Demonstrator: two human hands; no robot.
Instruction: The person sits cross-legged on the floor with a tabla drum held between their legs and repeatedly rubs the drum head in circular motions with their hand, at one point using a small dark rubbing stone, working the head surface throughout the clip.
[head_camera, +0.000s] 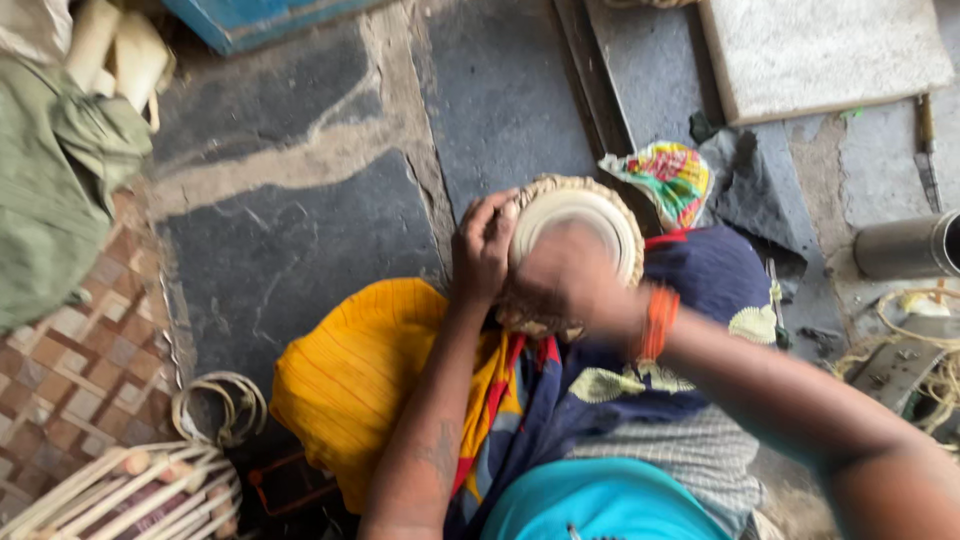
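Observation:
A small round woven basket (585, 205) with a pale cream inner disc rests on my lap, over yellow and dark blue cloth. My left hand (483, 247) grips its left rim, fingers curled over the edge. My right hand (562, 280), blurred, presses on the front of the basket and covers part of the disc. Orange bangles (657, 322) circle my right wrist.
A dark stone floor (300, 240) lies ahead. A colourful cloth bundle (668, 178) sits just beyond the basket. A metal pipe (905, 245) and cord coils (905, 350) are at right, a cane frame (120, 495) and cane loops (215, 405) at lower left, green cloth (50, 190) at far left.

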